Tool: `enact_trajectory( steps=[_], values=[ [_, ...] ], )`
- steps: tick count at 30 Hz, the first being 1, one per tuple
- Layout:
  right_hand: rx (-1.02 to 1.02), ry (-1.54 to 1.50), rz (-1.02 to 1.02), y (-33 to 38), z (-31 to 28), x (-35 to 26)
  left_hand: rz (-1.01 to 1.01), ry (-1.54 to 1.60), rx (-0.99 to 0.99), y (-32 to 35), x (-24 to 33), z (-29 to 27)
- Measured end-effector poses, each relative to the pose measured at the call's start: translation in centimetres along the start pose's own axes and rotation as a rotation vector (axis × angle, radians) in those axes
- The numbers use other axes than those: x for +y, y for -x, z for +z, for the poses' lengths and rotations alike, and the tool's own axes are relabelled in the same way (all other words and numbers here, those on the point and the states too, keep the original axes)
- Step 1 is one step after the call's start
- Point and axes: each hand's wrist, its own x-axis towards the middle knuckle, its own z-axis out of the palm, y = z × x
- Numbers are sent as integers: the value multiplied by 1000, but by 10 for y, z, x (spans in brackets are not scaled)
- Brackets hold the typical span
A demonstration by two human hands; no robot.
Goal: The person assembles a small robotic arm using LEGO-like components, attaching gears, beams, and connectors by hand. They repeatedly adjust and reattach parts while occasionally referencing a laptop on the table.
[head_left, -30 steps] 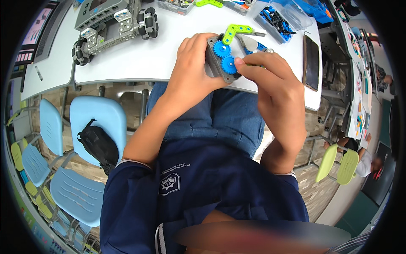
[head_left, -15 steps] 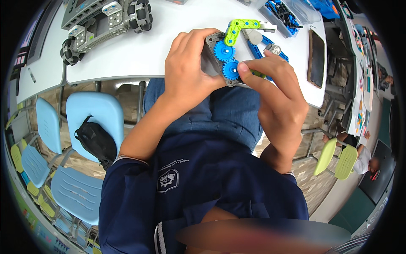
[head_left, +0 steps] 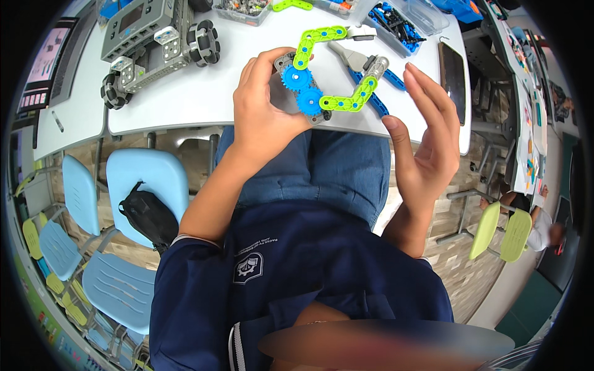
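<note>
My left hand [head_left: 263, 102] is closed round the grey base of a toy gripper claw, its fingers behind the part. On the base's face sit two meshed blue gears, an upper gear [head_left: 296, 78] and a lower gear [head_left: 309, 101]. A bent lime-green beam [head_left: 318, 36] runs from the upper gear, with a grey tip at its end. A second bent green beam [head_left: 351, 101] reaches right from the lower gear, also ending in a grey piece. Just right of it my right hand [head_left: 430, 133] is open, thumb and fingers apart, touching nothing. Blue-handled pliers [head_left: 353, 60] lie behind the claw, partly covered.
A grey wheeled robot [head_left: 148, 52] stands at the table's left. Along the back are boxes of small parts, including one with black and blue pieces [head_left: 396, 28]. A dark phone [head_left: 452, 77] lies near the right edge. A blue chair [head_left: 148, 164] holds a black bag [head_left: 148, 216].
My right hand has come off the lower gear and moved right, its fingers spreading. The lower green beam now shows fully. The claw, in my left hand, has shifted slightly left.
</note>
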Motion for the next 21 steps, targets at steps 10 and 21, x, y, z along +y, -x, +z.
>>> enact_trajectory(
  steps=[10, 21],
  values=[
    [-83, -582, 158, 2, 7, 21, 100, -32, -62, -9, 11, -6],
    [-75, -786, 275, 6, 5, 21, 105, -120, -175, -7, 10, -12]
  ],
)
